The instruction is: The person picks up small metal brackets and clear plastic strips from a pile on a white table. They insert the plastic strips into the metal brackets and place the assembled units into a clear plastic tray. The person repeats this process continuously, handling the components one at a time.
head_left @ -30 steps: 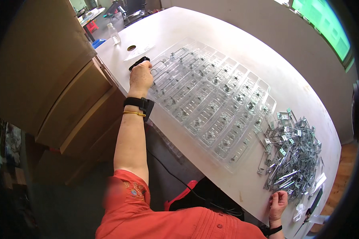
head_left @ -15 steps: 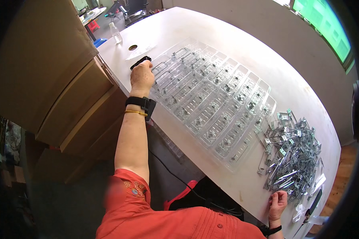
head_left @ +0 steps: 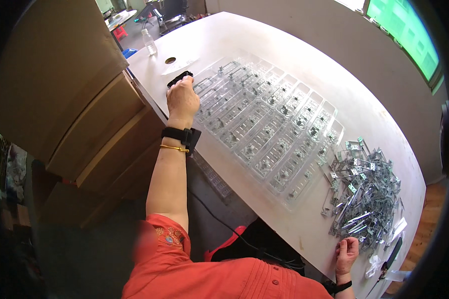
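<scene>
My left hand (head_left: 183, 99) reaches out to the far left of the white table (head_left: 284, 226), its fingers closed on a small black object (head_left: 178, 78) whose kind I cannot make out. Right beside it lie clear plastic trays (head_left: 290, 203), with small metal brackets in rows in their long compartments. My right hand (head_left: 347, 253) rests at the table's near edge with curled fingers; whatever may be inside them is hidden. Just beyond that hand is a heaped pile of loose silvery metal brackets (head_left: 366, 199).
A clear bottle (head_left: 149, 43) and a clear sheet (head_left: 182, 66) are at the far left, near a round hole (head_left: 170, 60) in the tabletop. Stacked cardboard boxes (head_left: 85, 114) border the left. Pliers with dark handles (head_left: 394, 253) and crumpled white plastic (head_left: 374, 266) lie at the right.
My left hand and the black object appear slightly further right and lower in the picture, as the whole view has shifted a little. My right hand stays in place.
</scene>
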`<state>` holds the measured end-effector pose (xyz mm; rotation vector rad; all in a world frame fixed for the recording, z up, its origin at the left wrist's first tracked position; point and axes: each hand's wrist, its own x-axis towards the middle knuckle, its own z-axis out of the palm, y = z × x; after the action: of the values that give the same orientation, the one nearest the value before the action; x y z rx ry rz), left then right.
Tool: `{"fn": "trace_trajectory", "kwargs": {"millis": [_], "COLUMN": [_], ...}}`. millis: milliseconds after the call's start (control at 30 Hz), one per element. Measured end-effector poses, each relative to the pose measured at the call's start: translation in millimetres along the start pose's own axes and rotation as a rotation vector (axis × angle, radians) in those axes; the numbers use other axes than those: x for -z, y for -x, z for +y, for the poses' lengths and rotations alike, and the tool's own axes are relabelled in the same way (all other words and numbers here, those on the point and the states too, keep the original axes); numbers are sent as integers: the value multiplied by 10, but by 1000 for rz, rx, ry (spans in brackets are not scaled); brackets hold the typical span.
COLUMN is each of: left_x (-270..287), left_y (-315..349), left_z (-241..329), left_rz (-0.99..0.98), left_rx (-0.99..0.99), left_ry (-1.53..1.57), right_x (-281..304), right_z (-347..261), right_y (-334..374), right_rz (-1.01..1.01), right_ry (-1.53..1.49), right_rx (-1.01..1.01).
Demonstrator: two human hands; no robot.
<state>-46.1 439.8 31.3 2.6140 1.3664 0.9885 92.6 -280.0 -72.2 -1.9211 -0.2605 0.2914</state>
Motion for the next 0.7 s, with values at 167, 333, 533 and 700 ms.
{"fn": "trace_trajectory", "kwargs": {"millis": [167, 333, 533, 700], "left_x": [333, 637, 980, 1227], "left_y": [304, 819, 1452, 1940], "left_z": [112, 153, 521, 1073], "left_rz": [57, 112, 120, 80], "left_rx": [-23, -91, -127, -196], "left_ry": [14, 22, 164, 407], "right_x": [16, 28, 15, 21], "right_z": [76, 34, -47, -168], "right_y": [22, 5, 47, 108], "right_rz": [4, -44, -97, -105], "right_ry": [-8, -59, -85, -105], "right_rx": [25, 20, 28, 4]}}
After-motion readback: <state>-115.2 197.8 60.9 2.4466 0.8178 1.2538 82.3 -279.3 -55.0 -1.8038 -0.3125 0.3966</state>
